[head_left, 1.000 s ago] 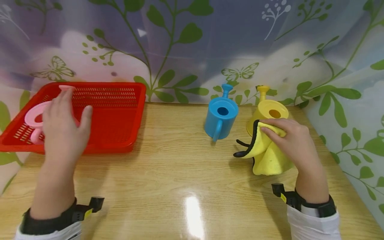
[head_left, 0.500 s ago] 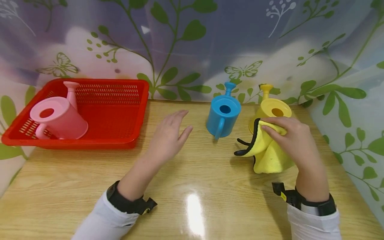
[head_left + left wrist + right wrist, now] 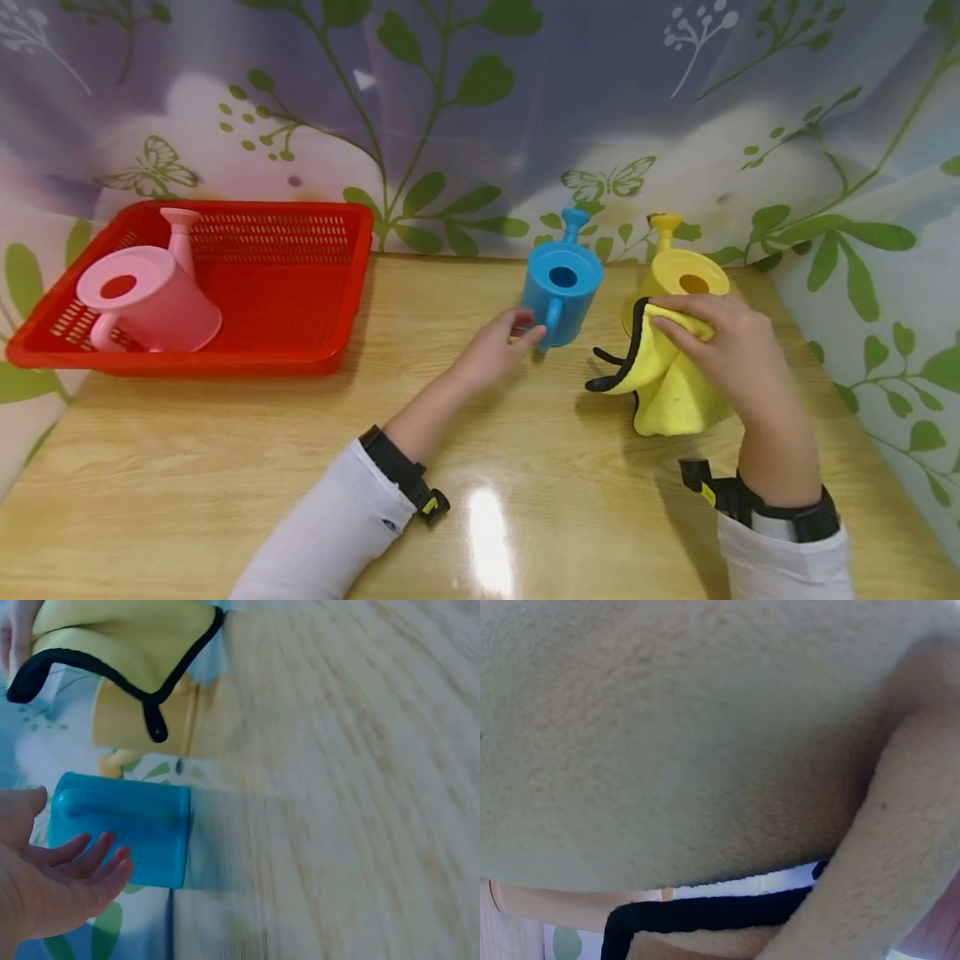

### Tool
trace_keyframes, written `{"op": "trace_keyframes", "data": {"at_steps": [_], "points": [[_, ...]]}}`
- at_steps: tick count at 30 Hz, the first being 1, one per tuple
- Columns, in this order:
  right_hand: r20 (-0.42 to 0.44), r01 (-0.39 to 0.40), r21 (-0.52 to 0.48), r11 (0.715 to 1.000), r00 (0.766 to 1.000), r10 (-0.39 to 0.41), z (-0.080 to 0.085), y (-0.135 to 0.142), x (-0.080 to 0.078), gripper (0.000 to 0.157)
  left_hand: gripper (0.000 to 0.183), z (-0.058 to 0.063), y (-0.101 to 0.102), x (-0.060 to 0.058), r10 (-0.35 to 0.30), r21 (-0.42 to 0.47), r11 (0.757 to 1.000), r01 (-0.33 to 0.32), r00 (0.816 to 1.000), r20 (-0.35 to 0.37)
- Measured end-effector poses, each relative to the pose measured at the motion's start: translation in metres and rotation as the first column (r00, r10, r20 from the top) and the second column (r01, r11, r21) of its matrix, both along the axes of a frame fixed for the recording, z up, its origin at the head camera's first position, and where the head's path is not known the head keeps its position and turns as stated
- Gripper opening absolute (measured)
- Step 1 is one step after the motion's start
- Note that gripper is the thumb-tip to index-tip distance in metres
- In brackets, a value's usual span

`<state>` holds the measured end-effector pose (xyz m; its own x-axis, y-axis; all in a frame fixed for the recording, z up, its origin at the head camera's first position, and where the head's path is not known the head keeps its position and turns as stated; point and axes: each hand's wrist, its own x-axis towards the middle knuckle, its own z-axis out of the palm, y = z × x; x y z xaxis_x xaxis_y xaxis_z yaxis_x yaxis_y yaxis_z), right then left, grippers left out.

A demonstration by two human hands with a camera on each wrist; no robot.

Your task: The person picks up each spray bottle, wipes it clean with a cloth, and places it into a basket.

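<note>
My left hand (image 3: 497,348) is beside the handle of a blue watering can (image 3: 567,287) that stands upright on the table. In the left wrist view the relaxed fingers (image 3: 97,864) lie in front of the blue can, thumb apart from them; whether they touch it I cannot tell. My right hand (image 3: 738,354) pinches a yellow cloth (image 3: 678,396) with black edging, which hangs in folds over the table. Partly hidden behind that cloth and hand is a yellow watering can (image 3: 686,267). Cloth fills most of the right wrist view.
A red plastic basket (image 3: 225,360) stands at the left, with a pink watering can (image 3: 161,308) inside it, near its left wall. The wooden table (image 3: 360,500) meets a leaf-patterned backdrop (image 3: 465,125) behind the cans and at the right.
My left hand has left the pink watering can in the basket and moved right to the blue can's handle. My right hand and the cloth have stayed almost still.
</note>
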<state>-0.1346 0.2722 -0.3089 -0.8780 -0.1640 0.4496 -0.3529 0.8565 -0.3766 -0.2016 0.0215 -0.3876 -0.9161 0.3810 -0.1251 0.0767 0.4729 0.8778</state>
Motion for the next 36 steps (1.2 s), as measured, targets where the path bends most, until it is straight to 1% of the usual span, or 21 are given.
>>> {"op": "trace_keyframes", "data": {"at_steps": [3,7,9,13,17,21,25,29,31,33,36], "points": [[0.0,0.004,0.006,1.0,1.0,-0.004,-0.001,-0.001,0.001,0.023,0.055,-0.005,0.006,-0.003,-0.038,0.029,0.999,0.036,0.998,0.046],[-0.006,0.001,0.006,1.0,1.0,-0.001,-0.002,-0.002,0.001,0.022,0.054,-0.008,0.011,-0.006,-0.084,0.034,0.996,0.082,0.995,0.059],[0.0,0.003,0.007,1.0,1.0,-0.003,-0.002,-0.001,0.001,0.022,0.051,-0.007,0.013,-0.007,-0.103,0.013,0.995,0.103,0.994,0.048],[-0.007,0.007,0.018,1.0,1.0,-0.007,-0.002,-0.001,-0.001,0.023,0.04,-0.004,0.015,-0.006,-0.11,-0.041,0.993,0.111,0.994,0.006],[-0.002,0.002,0.016,1.0,1.0,-0.002,-0.002,-0.002,-0.002,0.023,0.031,-0.003,0.014,-0.004,-0.094,-0.061,0.994,0.092,0.995,-0.036],[0.007,0.008,0.015,1.0,1.0,-0.008,-0.001,-0.003,-0.001,0.023,0.028,-0.003,0.014,-0.001,-0.076,-0.053,0.996,0.073,0.995,-0.07],[0.004,0.012,0.01,1.0,1.0,-0.012,0.0,-0.003,-0.001,0.023,0.03,0.0,0.012,0.005,-0.025,0.006,1.0,0.026,0.997,-0.069],[0.005,0.003,-0.004,1.0,1.0,-0.003,-0.001,-0.003,0.0,0.022,0.03,0.007,0.006,0.011,0.037,0.096,0.995,-0.036,0.999,-0.015],[-0.008,-0.006,-0.003,1.0,1.0,0.006,-0.001,-0.004,0.0,0.022,0.029,0.01,0.002,0.013,0.06,0.158,0.985,-0.062,0.998,0.02],[-0.031,-0.015,-0.001,1.0,0.999,0.015,-0.001,-0.006,0.0,0.022,0.029,0.014,-0.003,0.016,0.078,0.222,0.971,-0.087,0.996,0.047],[-0.082,-0.04,0.009,0.999,0.996,0.04,0.0,-0.01,0.0,0.023,0.029,0.02,-0.009,0.022,0.102,0.316,0.94,-0.126,0.991,0.089]]}}
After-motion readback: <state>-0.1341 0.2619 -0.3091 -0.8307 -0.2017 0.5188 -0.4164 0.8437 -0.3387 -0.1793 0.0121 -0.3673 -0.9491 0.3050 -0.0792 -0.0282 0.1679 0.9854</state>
